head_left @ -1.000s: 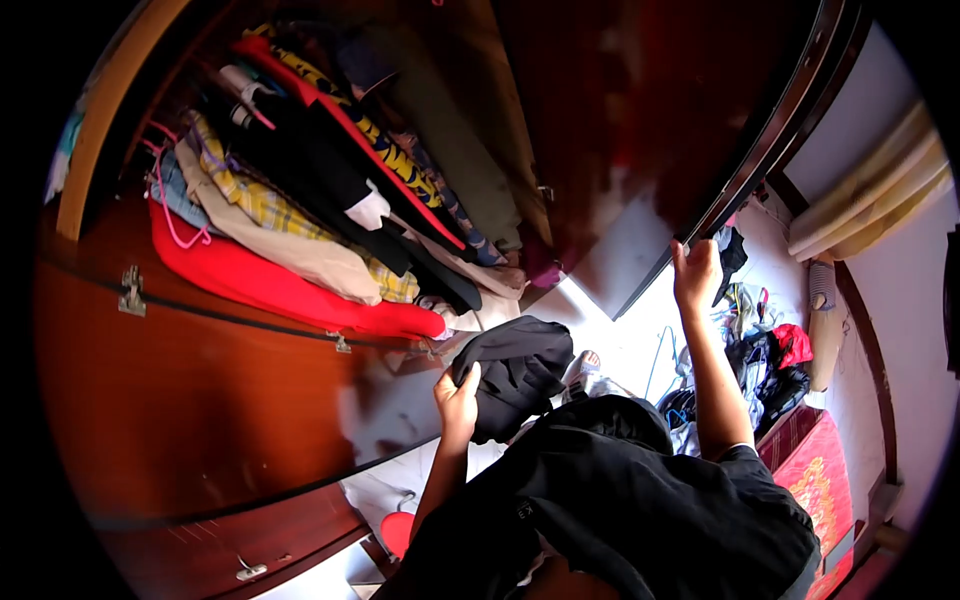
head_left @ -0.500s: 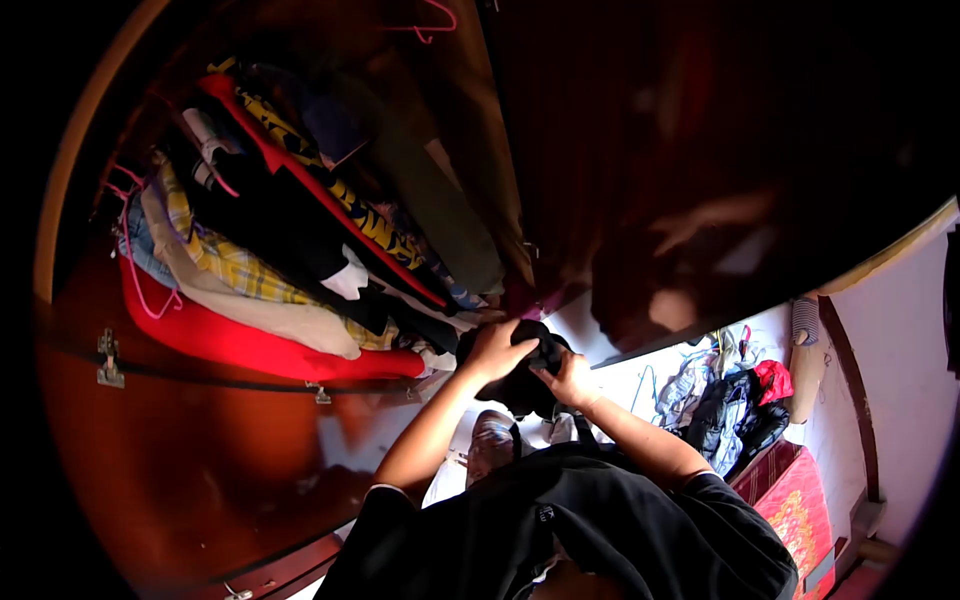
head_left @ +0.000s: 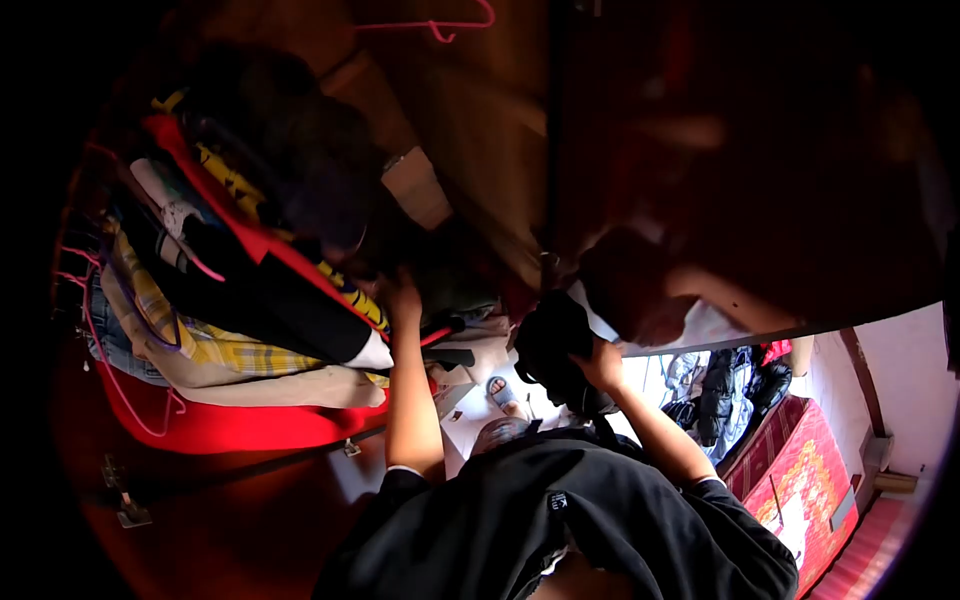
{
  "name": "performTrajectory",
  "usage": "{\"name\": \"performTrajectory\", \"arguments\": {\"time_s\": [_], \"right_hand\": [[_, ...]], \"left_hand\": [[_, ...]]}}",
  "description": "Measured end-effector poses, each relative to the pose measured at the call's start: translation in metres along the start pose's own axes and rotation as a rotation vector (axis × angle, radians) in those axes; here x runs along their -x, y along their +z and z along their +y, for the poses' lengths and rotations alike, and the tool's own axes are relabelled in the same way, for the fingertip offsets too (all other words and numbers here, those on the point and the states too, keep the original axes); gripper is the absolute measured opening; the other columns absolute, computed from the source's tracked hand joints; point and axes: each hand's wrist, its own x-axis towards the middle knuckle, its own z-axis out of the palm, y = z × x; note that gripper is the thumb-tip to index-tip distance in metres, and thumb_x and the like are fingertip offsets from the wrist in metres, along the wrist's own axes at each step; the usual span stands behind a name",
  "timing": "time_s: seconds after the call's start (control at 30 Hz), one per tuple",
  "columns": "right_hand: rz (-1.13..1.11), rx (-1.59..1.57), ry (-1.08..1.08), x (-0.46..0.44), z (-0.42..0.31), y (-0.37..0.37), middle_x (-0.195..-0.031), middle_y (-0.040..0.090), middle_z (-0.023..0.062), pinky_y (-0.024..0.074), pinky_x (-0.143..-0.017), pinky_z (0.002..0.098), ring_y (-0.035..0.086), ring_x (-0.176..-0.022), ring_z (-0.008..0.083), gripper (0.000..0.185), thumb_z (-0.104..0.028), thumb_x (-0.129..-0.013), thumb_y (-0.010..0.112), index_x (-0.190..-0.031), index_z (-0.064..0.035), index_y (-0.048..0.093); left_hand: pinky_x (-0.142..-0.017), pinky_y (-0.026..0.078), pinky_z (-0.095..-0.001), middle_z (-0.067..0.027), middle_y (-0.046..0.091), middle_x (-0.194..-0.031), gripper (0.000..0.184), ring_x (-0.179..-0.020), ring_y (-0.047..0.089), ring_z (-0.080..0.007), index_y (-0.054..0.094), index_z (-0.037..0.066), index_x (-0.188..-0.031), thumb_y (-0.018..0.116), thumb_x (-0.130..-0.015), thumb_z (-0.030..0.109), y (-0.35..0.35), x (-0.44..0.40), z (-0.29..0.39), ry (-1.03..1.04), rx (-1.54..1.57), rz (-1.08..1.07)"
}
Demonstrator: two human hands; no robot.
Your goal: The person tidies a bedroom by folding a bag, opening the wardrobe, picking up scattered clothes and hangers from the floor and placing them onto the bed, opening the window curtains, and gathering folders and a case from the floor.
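A dark glossy wardrobe door [head_left: 820, 190] is filling the upper right, blocking part of the room behind it and reflecting an arm. Across from it, hanging clothes [head_left: 250, 350] are crowding the wardrobe: a red garment [head_left: 220, 425] is lying lowest, with beige, yellow plaid and black ones pressing close above, and deep shadow is obscuring the upper interior. Toward the lower right, a red gold-patterned panel [head_left: 805, 475] is leaning at a slant, and a clothes pile [head_left: 725, 390] is lying just beyond it, partly covered by the door's edge. Between door and clothes, a bunched black cloth [head_left: 552, 340] is hanging in front of the person, covering some of the pale floor. The right hand [head_left: 602, 366] is gripping its side, fingers curling into the fabric. The left hand [head_left: 402, 300] is resting among the garments; shadow is hiding its fingertips, so I cannot tell whether they are pinching anything. A pink hanger [head_left: 438, 27] is hanging overhead.
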Motion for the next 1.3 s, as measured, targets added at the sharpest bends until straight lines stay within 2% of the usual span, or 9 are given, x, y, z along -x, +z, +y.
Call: {"name": "performTrajectory", "arguments": {"time_s": [0.23,0.3,0.43,0.6,0.67,0.73,0.87,1.07,1.3], "right_hand": [[0.069,0.125,0.066,-0.074,-0.088,0.037,-0.093,0.061,0.0226,0.0458,-0.074,0.0443,0.057,-0.087,0.0392,0.041,-0.024,-0.073,0.065,-0.107,-0.0029,0.055],[0.306,0.022,-0.255,-0.108,-0.096,0.062,-0.092,0.06,0.0237,0.0463,-0.075,0.0431,0.057,-0.087,0.0404,0.045,-0.024,-0.075,0.065,-0.11,-0.0012,0.052],[0.212,-0.125,-0.283,-0.169,-0.139,0.073,-0.111,0.053,0.0264,0.0443,-0.082,0.0447,0.053,-0.099,0.0408,0.058,-0.022,-0.073,0.066,-0.119,0.0029,0.042],[0.305,-0.151,0.052,-0.207,-0.148,0.075,-0.106,0.052,0.0313,0.0442,-0.083,0.0436,0.053,-0.098,0.0413,0.064,-0.027,-0.072,0.066,-0.118,0.0093,0.038],[0.429,-0.116,-0.012,-0.187,-0.133,0.088,-0.099,0.057,0.0275,0.0447,-0.081,0.0436,0.055,-0.094,0.0415,0.059,-0.027,-0.073,0.065,-0.116,0.0056,0.041],[0.217,-0.169,-0.041,-0.149,-0.115,0.085,-0.095,0.06,0.024,0.0447,-0.08,0.0446,0.055,-0.091,0.0427,0.049,-0.024,-0.074,0.062,-0.113,0.0013,0.045],[0.27,-0.312,-0.077,-0.065,-0.046,0.092,-0.085,0.061,0.0146,0.0481,-0.07,0.0322,0.06,-0.078,0.0269,0.016,-0.01,-0.076,0.06,-0.087,0.0013,0.058],[0.316,-0.817,0.293,0.05,0.052,0.093,-0.086,0.058,0.0112,0.0506,-0.065,0.0282,0.058,-0.075,0.0157,0.02,-0.002,-0.081,0.055,-0.101,-0.0005,0.054],[0.586,-0.762,0.462,0.171,0.101,0.033,-0.089,0.063,0.0118,0.0481,-0.064,0.0287,0.064,-0.074,0.0186,0.021,-0.008,-0.085,0.054,-0.104,0.0004,0.054]], "left_hand": [[-0.104,0.021,-0.0442,-0.0259,0.02,-0.14,0.067,-0.127,0.024,-0.041,0.017,0.004,-0.139,0.052,-0.083,0.019,-0.074,0.017,-0.038,0.112,-0.456,0.237],[-0.104,0.022,-0.045,-0.0257,0.02,-0.14,0.067,-0.127,0.024,-0.041,0.017,0.006,-0.14,0.052,-0.083,0.019,-0.088,0.022,-0.038,0.104,-0.457,0.226],[-0.102,0.023,-0.0466,-0.0262,0.021,-0.14,0.067,-0.126,0.025,-0.0421,0.017,0.008,-0.14,0.05,-0.084,0.023,-0.095,0.029,-0.046,0.143,-0.426,0.123],[-0.106,0.018,-0.0413,-0.0259,0.017,-0.142,0.064,-0.13,0.019,-0.0393,0.019,0.004,-0.139,0.05,-0.085,0.02,-0.076,0.026,-0.039,0.211,-0.335,0.034],[-0.107,0.017,-0.0413,-0.0257,0.017,-0.142,0.064,-0.131,0.018,-0.0394,0.019,0.004,-0.139,0.05,-0.085,0.02,-0.072,0.029,-0.037,0.209,-0.317,-0.006],[-0.106,0.018,-0.0444,-0.0287,0.016,-0.14,0.067,-0.13,0.018,-0.0417,0.018,0.005,-0.139,0.051,-0.084,0.019,-0.062,0.029,-0.039,0.251,-0.304,-0.038],[-0.106,0.017,-0.0455,-0.0289,0.014,-0.141,0.067,-0.13,0.017,-0.0421,0.018,0.005,-0.139,0.053,-0.083,0.017,-0.036,0.027,-0.028,0.313,-0.231,-0.106],[-0.105,0.016,-0.0496,-0.0267,0.014,-0.142,0.07,-0.13,0.015,-0.0443,0.017,0.008,-0.14,0.055,-0.082,0.018,0.006,0.062,0.013,0.384,-0.237,-0.227],[-0.1,0.019,-0.0589,-0.016,0.009,-0.147,0.071,-0.133,0.013,-0.0387,0.015,0.02,-0.142,0.055,-0.082,0.025,0.076,0.213,0.107,0.584,-0.247,-0.663]]}}
